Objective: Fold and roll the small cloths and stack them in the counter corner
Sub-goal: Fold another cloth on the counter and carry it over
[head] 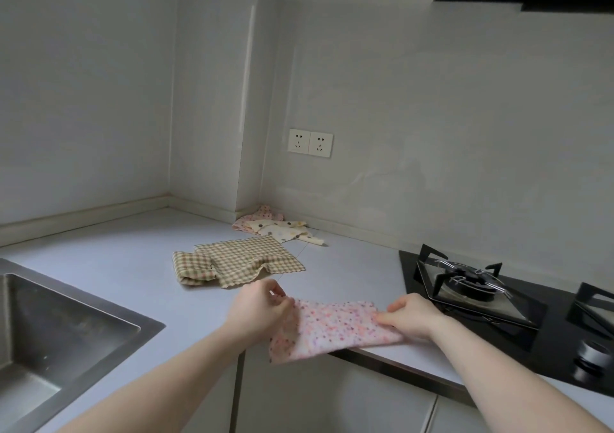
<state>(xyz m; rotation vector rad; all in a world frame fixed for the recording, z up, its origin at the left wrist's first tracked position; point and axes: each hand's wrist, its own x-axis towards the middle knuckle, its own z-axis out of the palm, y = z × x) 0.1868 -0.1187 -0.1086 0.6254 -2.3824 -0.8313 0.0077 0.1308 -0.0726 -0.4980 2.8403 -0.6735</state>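
Pink cloth (335, 328): at worktop (133, 266) front edge, hanging over it; long axis left to right.
Left hand (257, 309): pinching left end.
Right hand (415, 314): pinching right end.
Corner pile (275, 226): straight beyond, at back corner.
Checked cloths (239, 261): between.

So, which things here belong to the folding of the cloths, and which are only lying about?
Belong to the job:
- pink dotted cloth, held by left hand and right hand
- checked cloths, one rolled
- crumpled cloths in the corner
- counter

Only lying about:
- sink
- gas stove
- wall sockets
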